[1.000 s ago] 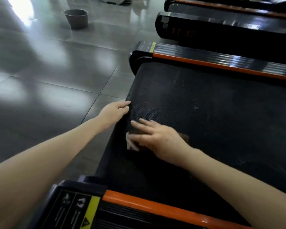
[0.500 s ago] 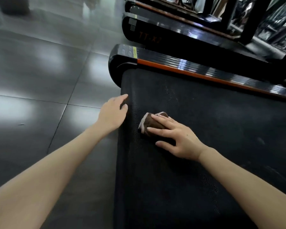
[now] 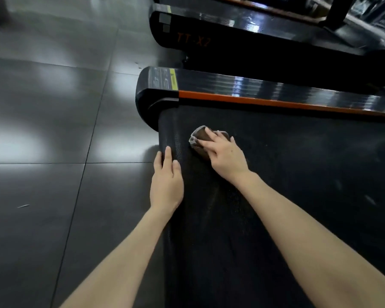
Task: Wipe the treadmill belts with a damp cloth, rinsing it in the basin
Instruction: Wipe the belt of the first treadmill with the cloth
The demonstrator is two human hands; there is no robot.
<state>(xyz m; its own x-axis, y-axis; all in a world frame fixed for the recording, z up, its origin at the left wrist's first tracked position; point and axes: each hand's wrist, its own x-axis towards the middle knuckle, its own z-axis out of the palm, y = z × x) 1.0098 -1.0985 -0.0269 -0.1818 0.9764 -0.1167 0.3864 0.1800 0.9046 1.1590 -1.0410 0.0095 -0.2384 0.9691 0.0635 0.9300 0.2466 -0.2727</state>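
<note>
A black treadmill belt (image 3: 298,185) fills the right half of the head view. A folded brown cloth (image 3: 200,135) with a pale edge lies on the belt near its rear end. My right hand (image 3: 225,154) presses flat on the cloth with straight fingers, covering most of it. My left hand (image 3: 166,181) rests with straight fingers on the belt's rounded rear edge, just left of the cloth. The basin is out of view.
An orange-striped black side rail (image 3: 276,94) runs along the belt's far side. A second treadmill (image 3: 231,36) marked TT-X2 stands beyond it. Glossy dark floor tiles (image 3: 53,130) spread to the left.
My right hand has slid the cloth across the belt toward the far rail. The left hand stays on the belt's rear edge. The view has swung away from the basin on the floor.
</note>
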